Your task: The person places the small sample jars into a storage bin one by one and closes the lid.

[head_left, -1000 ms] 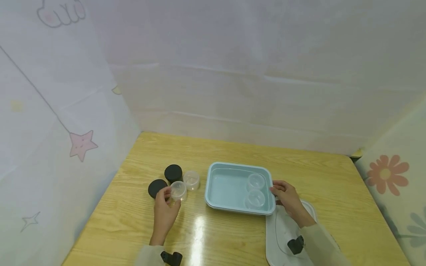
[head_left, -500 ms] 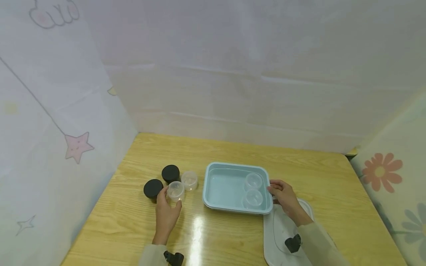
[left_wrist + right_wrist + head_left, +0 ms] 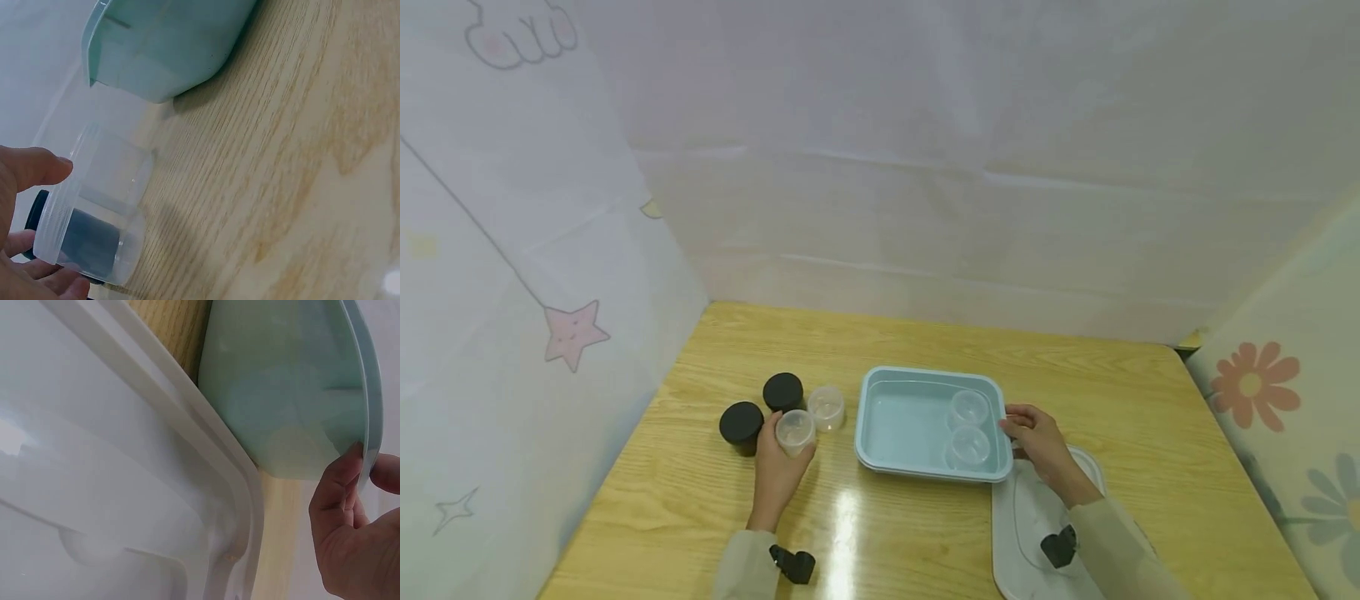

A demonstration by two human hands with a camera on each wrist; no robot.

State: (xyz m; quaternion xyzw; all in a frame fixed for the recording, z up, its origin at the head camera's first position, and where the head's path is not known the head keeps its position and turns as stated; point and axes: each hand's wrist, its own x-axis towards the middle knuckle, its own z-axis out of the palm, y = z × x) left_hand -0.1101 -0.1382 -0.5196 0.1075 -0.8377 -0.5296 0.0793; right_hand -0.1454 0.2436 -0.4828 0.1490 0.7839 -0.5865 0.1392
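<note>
My left hand (image 3: pixel 777 477) holds a clear plastic jar (image 3: pixel 795 432) at the left of the table. The thumb is at the near side of its rim, and the other fingers curl along its far side in the left wrist view. A second clear jar (image 3: pixel 826 408) stands right beside it, without a lid. Two black round containers (image 3: pixel 742 423) stand just left and behind. My right hand (image 3: pixel 1039 443) pinches the right rim of a light blue plastic tub (image 3: pixel 281 381), thumb on one face and fingers on the other. Two clear jars (image 3: pixel 969 446) sit inside the tub's right side.
A large white lid or tray (image 3: pixel 1030 533) lies on the wooden table (image 3: pixel 910 550) under my right forearm, close against the tub. Printed cloth walls (image 3: pixel 925 208) enclose the back and both sides.
My left hand has closed in around the clear jar, its thumb and fingers now against it. The right hand stays on the tub's rim. The head view has shifted slightly.
</note>
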